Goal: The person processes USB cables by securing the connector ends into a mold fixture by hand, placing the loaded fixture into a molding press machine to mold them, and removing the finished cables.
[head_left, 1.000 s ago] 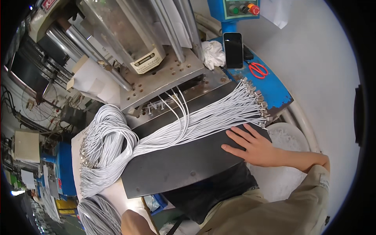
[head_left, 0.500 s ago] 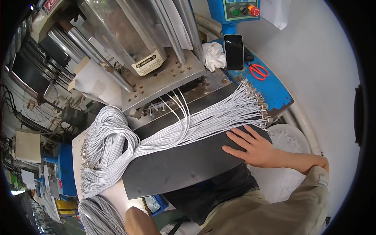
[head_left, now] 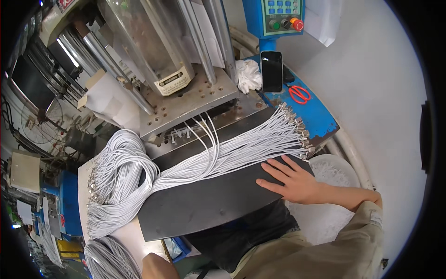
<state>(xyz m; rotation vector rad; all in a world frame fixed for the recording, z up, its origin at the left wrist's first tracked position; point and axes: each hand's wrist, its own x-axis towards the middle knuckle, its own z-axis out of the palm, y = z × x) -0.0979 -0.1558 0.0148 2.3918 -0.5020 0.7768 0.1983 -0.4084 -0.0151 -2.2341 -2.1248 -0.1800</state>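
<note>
My right hand (head_left: 297, 182) lies palm down on the black work surface (head_left: 200, 204), fingers spread, just in front of the connector end of a fan of white cables (head_left: 241, 149). Small metal connectors (head_left: 299, 132) tip these cables at the right. To the left the cables run into a big looped bundle (head_left: 125, 160). Several white cables (head_left: 211, 135) curve up under the press's metal plate (head_left: 190, 100). Of my left arm only a bare part shows at the lower edge, close to a grey cable bundle (head_left: 109, 260); the hand itself is out of view.
On the blue table (head_left: 318, 121) at the far right are a phone (head_left: 272, 72), red-handled scissors (head_left: 299, 94) and a crumpled white cloth (head_left: 249, 76). A control box (head_left: 274, 18) stands behind them. A white tub (head_left: 337, 169) of pale scraps sits beyond my right hand.
The whole view has shifted slightly, so the scene sits a little lower and further left. My right hand stays flat by the cable ends; the cables look unchanged.
</note>
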